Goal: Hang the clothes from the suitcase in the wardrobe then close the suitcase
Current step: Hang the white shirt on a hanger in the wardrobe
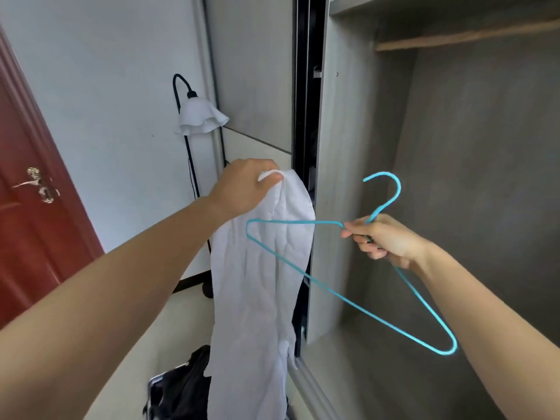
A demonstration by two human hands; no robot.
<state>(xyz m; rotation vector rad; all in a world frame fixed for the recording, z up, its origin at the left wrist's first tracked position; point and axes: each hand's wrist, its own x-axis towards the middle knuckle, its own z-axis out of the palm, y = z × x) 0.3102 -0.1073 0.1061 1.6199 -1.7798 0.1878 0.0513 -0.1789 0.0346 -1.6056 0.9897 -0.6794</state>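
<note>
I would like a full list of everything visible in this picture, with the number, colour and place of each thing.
garment: one, white, hanging from the left hand
hanger: one, blue wire, in the right hand
wardrobe: one, grey, open, at right
rail: one, light wood, top right inside the wardrobe
floor lamp: one, black stand, white shade, by the wall
door: one, red-brown, far left
door handle: one, metallic, on the door
dark clothes: one heap, black, bottom centre, probably in the suitcase
left hand: one, pinches the garment's top
right hand: one, grips the hanger below its hook
</note>
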